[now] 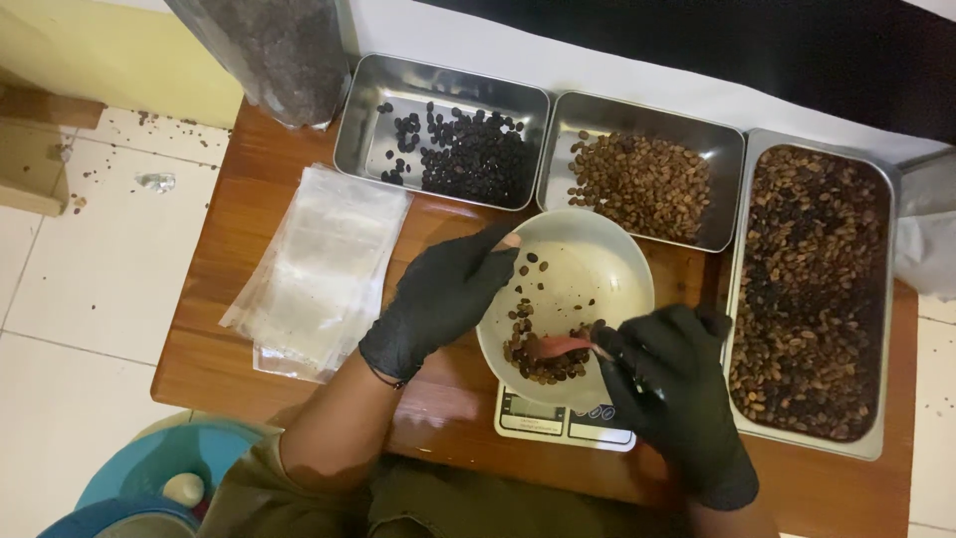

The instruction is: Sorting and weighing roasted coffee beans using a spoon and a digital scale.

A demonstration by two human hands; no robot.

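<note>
Head view: steady round white bowl point(566, 299) rim with left hand point(443, 299) grip clamped, right hand point(677, 389) grip pinching red scoop point(560, 346), stirring brown beans point(543, 359) gently.

Small brown wooden table point(214, 329), varnished, grain visible, faint glare along its near edge. Floor of large white tiles point(100, 269) with thin grout lines; dark crumbs scattered over it on both sides of the table. Pale yellow wall section point(119, 50) at upper left, a light wooden ledge point(35, 164) beside it. White wall band point(597, 65) behind the table, dark area above. Lighting soft, even.
</note>
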